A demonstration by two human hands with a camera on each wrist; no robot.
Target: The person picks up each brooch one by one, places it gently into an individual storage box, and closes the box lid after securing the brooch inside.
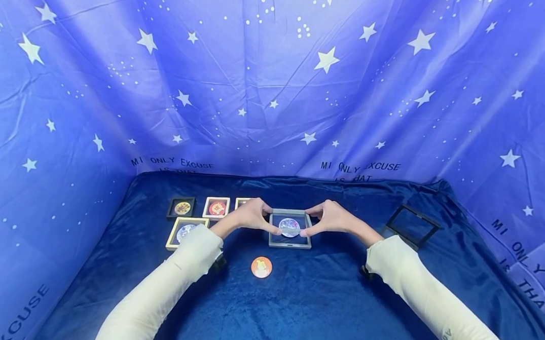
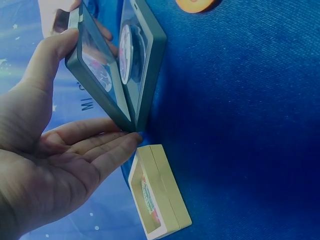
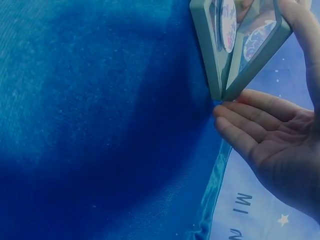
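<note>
A grey square display case stands partly open like a book, two clear-windowed halves hinged at the far side. A round purple-and-white badge lies in its lower half, mirrored in the raised lid. My left hand holds the left side: in the left wrist view its thumb presses the raised lid's edge and its fingertips touch the hinge end. On the right side my right hand grips likewise, fingers by the hinge. An orange badge with a yellow thumbs-up lies in front of the case.
To the left sit several badge cases: a black one, a pale pink one, a partly hidden one and a cream one. An open black case lies at the right. Starry curtains surround the blue velvet cloth.
</note>
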